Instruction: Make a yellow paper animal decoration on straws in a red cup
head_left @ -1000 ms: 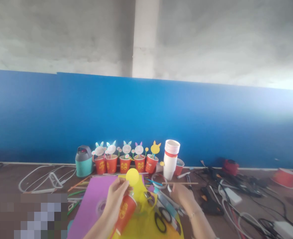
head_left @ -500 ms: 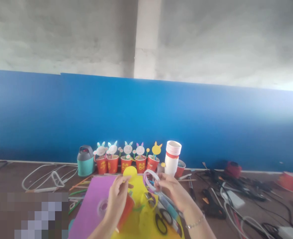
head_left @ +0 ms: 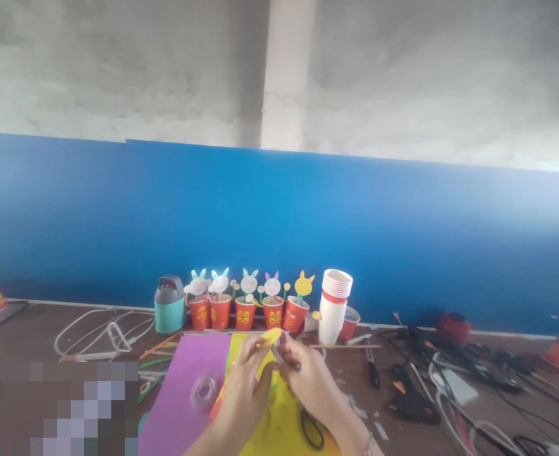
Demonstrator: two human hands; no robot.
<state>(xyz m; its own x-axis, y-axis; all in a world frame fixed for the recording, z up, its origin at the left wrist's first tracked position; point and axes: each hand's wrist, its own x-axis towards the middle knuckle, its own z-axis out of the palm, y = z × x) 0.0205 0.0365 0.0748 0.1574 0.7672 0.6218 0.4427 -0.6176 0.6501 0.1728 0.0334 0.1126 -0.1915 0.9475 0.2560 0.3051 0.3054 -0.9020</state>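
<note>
My left hand (head_left: 248,383) pinches a yellow paper disc (head_left: 273,336), tilted so that it shows nearly edge-on. Close beside it, my right hand (head_left: 307,373) has its fingers closed on a pale roll of tape (head_left: 276,353), mostly hidden by the fingers. Both hands meet above yellow sheets (head_left: 279,430) and a purple sheet (head_left: 179,392). A clear tape roll (head_left: 205,391) lies on the purple sheet. The dark handle of a pair of scissors (head_left: 312,429) shows below my right wrist.
Red paper cups (head_left: 245,315) with paper animal faces line the blue partition (head_left: 279,221). Beside them stand stacked white cups (head_left: 333,313) and a teal-grey container (head_left: 169,310). At right lie a black marker (head_left: 371,364), a glue gun (head_left: 413,399) and tangled cables.
My hands have come together, the right moving left toward the yellow disc with the tape. The disc has gone from facing me to tilted. The view has shifted slightly.
</note>
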